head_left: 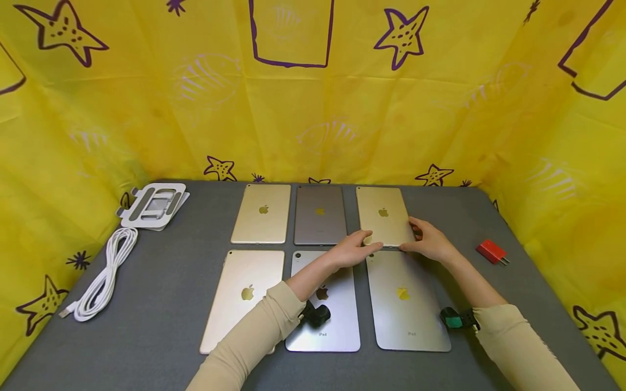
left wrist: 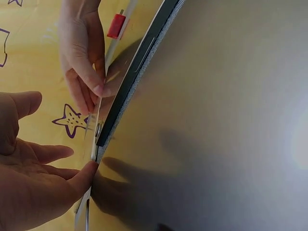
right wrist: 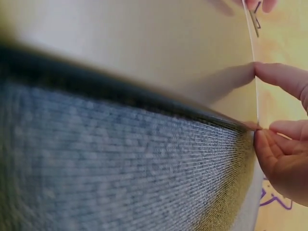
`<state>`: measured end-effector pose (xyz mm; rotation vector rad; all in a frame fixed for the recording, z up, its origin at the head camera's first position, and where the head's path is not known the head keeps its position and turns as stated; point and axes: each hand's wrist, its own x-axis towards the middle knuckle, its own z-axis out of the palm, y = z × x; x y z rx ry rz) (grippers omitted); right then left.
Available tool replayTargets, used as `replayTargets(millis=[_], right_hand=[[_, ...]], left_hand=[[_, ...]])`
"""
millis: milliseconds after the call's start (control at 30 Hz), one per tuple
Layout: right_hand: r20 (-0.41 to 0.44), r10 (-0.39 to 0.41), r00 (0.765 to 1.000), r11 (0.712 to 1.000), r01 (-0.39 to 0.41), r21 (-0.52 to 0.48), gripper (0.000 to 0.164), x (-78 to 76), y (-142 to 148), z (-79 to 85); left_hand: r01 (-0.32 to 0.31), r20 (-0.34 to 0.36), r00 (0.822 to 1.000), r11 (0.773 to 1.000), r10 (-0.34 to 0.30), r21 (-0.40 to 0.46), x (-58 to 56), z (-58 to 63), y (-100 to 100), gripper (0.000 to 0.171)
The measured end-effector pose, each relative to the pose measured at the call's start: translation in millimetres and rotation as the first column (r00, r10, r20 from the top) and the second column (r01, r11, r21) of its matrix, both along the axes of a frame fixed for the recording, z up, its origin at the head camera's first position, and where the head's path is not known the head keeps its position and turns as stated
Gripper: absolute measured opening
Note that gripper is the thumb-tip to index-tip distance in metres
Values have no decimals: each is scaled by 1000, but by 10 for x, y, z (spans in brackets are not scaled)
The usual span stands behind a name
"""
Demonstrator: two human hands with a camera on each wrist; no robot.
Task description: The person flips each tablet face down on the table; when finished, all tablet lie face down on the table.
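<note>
Six tablets lie back side up in two rows of three. Both hands are at the near edge of the gold tablet [head_left: 383, 209] in the back right spot. My left hand [head_left: 348, 251] reaches its lower left corner, fingers extended and thumb at the bottom edge. At the lower right corner, my right hand [head_left: 432, 243] touches the side with a finger and the bottom edge with its thumb. In the right wrist view the right hand [right wrist: 286, 161] meets the tablet's edge at two places. A silver tablet [head_left: 408, 309] lies just below, and a dark grey tablet [head_left: 319, 217] to the left.
Another gold tablet [head_left: 262, 214] is at the back left, with a pale gold tablet [head_left: 244, 277] and a silver tablet [head_left: 323, 331] in front. A white cable [head_left: 110, 271] and a white folding stand [head_left: 154, 205] lie left; a red charger [head_left: 491, 251] lies right. Yellow cloth [head_left: 293, 119] surrounds the table.
</note>
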<state>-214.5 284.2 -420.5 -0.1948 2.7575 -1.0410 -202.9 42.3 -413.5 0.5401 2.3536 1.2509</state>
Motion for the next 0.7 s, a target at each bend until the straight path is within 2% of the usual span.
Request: replayTargets(millis=[333,533,600,633,700], right_hand=[[3,32,999,999,-32,13,87,-15,-34,34],[-66,57,996,995,-51,89,81,-37,-88,24],[-107,42,993,994,-31,105,79,-55,-156,31],[-129,27,991,995,-14,97,79,-72,-204,38],[-190,-18,982,998,30,62,79,-118,-332,57]], left_hand=[[13,-14,1000,999,-14,-46,25,20,-5,65],[13,-101,995,998,-19,-66,-4,12,-77,60],[-15,-186,983,998,5,-55,-40,4,-151,56],[-37,-243,970,998,24,-51,-64,2,-201,54],[-99,-362,929,994,76,-46,-123,14,-322,52]])
